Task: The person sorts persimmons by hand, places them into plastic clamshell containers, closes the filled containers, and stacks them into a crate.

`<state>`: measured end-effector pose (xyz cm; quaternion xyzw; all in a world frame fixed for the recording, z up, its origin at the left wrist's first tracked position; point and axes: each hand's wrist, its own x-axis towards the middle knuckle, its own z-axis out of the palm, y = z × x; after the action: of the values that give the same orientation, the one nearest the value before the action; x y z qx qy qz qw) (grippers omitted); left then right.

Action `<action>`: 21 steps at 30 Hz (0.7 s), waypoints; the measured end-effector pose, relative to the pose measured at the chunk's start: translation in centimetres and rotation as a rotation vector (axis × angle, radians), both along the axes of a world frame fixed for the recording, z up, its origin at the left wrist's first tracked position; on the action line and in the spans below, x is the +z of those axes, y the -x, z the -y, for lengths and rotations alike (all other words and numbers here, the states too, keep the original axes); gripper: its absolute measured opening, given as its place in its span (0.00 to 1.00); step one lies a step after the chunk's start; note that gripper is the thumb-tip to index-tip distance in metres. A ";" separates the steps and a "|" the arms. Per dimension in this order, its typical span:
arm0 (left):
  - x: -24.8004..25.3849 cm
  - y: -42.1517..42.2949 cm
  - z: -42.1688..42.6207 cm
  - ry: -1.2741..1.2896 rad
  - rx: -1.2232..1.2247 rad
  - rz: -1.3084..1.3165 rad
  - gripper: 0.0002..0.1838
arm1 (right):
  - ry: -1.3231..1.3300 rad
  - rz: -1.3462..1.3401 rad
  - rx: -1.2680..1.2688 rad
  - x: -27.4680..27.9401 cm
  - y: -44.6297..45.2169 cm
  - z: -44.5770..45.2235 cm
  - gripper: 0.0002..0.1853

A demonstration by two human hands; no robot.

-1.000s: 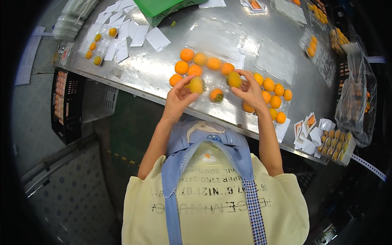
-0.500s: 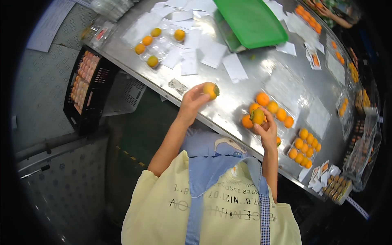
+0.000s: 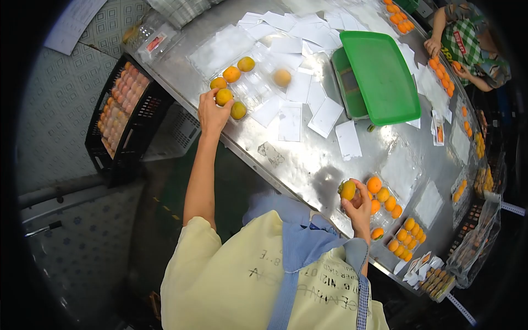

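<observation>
My left hand (image 3: 213,114) is closed around a yellow-orange persimmon (image 3: 224,97) at the near edge of a clear plastic tray (image 3: 254,91) at the upper left. Several other persimmons sit in that tray, among them a greenish one (image 3: 238,110) beside my fingers. In my right hand (image 3: 359,212) is another persimmon (image 3: 347,190), its green leafy cap facing left. Right beside that hand lies a second clear tray (image 3: 383,220), partly filled with orange persimmons (image 3: 374,184).
A green lidded box (image 3: 379,80) stands on the metal table (image 3: 300,159) among scattered white paper cards (image 3: 324,116). Further right is a filled fruit tray (image 3: 407,237). A black crate (image 3: 124,113) of packed fruit stands at left. Across the table a co-worker (image 3: 465,47) handles fruit.
My left hand has carried its persimmon up and left to the far-left tray. My right hand has shifted slightly lower in view, still holding its persimmon. The whole view has shifted.
</observation>
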<state>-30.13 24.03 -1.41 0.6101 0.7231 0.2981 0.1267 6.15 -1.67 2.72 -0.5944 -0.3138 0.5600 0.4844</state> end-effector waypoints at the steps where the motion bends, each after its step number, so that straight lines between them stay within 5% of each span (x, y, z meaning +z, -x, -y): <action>1: -0.4 0.2 -0.4 0.013 0.017 -0.021 0.28 | 0.014 0.000 -0.003 0.1 -0.1 -0.3 0.30; 21: -2.5 1.0 -1.9 0.133 0.058 0.085 0.25 | -0.008 0.124 0.119 -1.6 1.3 -3.2 0.31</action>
<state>-31.09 25.91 -3.90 0.5659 0.7526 0.2786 0.1889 4.80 1.49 1.14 -0.6066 -0.3801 0.5485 0.4321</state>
